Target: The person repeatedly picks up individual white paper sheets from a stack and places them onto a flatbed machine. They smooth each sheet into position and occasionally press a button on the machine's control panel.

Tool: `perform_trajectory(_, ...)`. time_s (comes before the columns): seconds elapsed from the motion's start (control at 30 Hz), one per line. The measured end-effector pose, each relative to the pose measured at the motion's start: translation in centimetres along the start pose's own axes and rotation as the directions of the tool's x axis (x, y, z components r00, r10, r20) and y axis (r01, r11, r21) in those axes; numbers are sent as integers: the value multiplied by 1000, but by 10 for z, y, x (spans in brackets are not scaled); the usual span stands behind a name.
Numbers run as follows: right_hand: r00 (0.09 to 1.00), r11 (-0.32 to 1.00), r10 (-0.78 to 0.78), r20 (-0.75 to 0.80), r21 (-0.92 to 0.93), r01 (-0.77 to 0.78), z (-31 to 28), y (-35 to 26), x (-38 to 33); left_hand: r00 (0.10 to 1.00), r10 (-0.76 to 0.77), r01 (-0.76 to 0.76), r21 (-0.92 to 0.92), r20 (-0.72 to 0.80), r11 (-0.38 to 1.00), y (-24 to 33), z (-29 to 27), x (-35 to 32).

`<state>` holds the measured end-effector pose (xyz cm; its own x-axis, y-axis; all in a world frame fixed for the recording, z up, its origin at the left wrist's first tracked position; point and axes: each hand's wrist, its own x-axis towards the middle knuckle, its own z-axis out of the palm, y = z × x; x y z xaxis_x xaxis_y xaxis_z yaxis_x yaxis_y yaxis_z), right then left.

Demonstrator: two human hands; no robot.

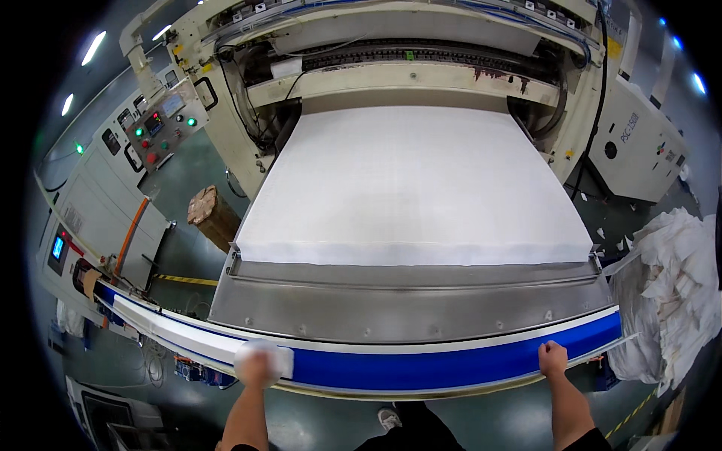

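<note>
My left hand (256,370) is at the right end of a long white strip of layered sheet material (177,331), which lies along the blue conveyor belt (421,368). Motion smears this hand, and a blurred white patch surrounds it, so its fingers do not show clearly. My right hand (553,358) is curled into a fist over the belt's near edge, toward the right, with nothing visible in it. Beyond the belt, a wide white sheet (421,180) comes out of the large machine and ends at a steel plate (406,308).
The cream machine frame (406,83) spans the back. A control panel (162,128) with lit buttons stands at left, near a brown wrapped block (213,216). At right, a heap of crumpled white material (669,286) sits beside the belt's end. A shoe (389,418) shows below.
</note>
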<state>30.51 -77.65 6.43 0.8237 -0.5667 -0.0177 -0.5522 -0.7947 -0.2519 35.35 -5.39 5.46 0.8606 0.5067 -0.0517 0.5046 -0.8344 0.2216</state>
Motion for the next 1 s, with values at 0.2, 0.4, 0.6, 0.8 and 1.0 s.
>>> perform_trajectory(0.2,1000,1000,-1,-22,20,1,2,0,0,998,67,-65,105,-15,992,5,-18,2)
perform_trajectory(0.4,997,997,74,37,-30,-73,-12,-11,-2,972,223,-220,49,-80,974,-9,1,-2)
perform_trajectory(0.6,994,996,93,58,-10,-93,-14,-6,-4,972,181,-180,23,-153,983,3,-5,-3)
perform_trajectory(0.8,993,994,107,56,-24,-106,-14,-10,-6,992,-4,8,37,-127,999,20,-16,-8)
perform_trajectory(1.0,994,994,105,26,31,-106,-14,-6,-7,989,-2,13,71,-148,997,15,-10,-4)
